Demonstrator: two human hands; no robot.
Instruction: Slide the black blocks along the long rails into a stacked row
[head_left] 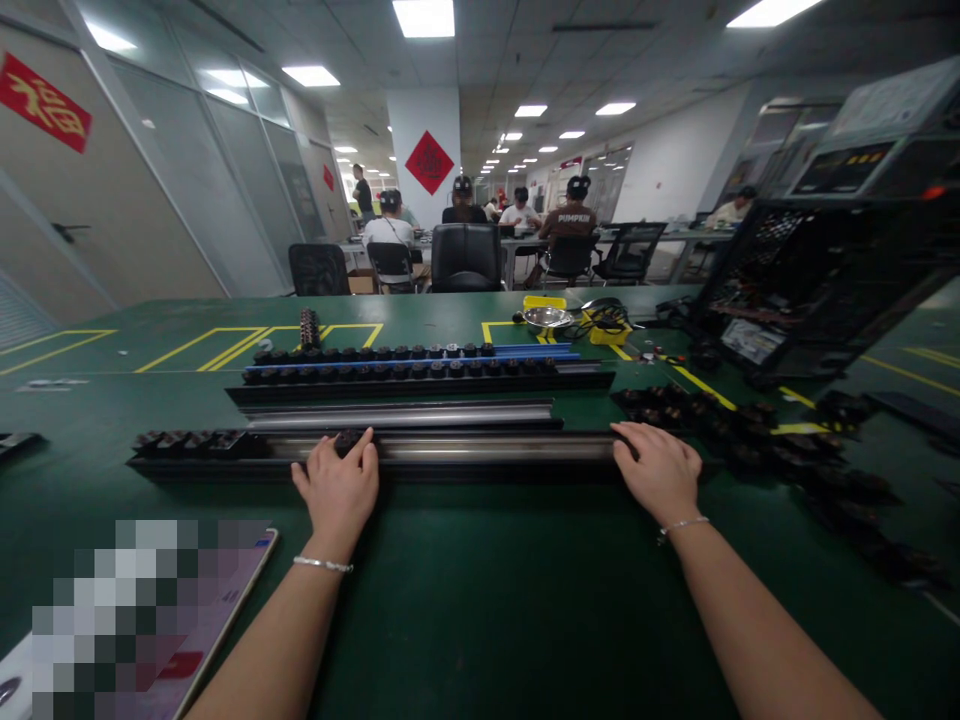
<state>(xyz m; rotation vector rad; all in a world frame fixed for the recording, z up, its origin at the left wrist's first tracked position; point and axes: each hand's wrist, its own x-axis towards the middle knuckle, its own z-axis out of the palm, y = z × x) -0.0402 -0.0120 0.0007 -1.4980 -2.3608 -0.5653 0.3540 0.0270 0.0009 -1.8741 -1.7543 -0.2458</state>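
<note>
A long dark rail (480, 452) with a bright metallic channel lies crosswise on a green table (510, 620), directly before the worker. Black segmented pieces (195, 442) fill the channel's left end. The left hand (341, 490) lies over the rail left of its middle, fingers spread and bent about a small black part (347, 440); whether they pinch it cannot be told. The right hand (660, 465) lies over the rail's right end, fingers together and curved onto it; the firmness of this contact cannot be told. Just behind lies a shorter rail (405, 413), and beyond it a black rack (427, 384) bearing rows of dark knobbed parts (367, 371) and a blue strip (536, 351). To the right are a loose cluster of black parts (750, 430) and, farther back, a tilted black casing (780, 280). A shallow metal bowl (547, 317) stands near the far edge. A flat device (217, 620), partly pixelated, occupies the lower left. Seated people (570, 220) appear in the background.
</note>
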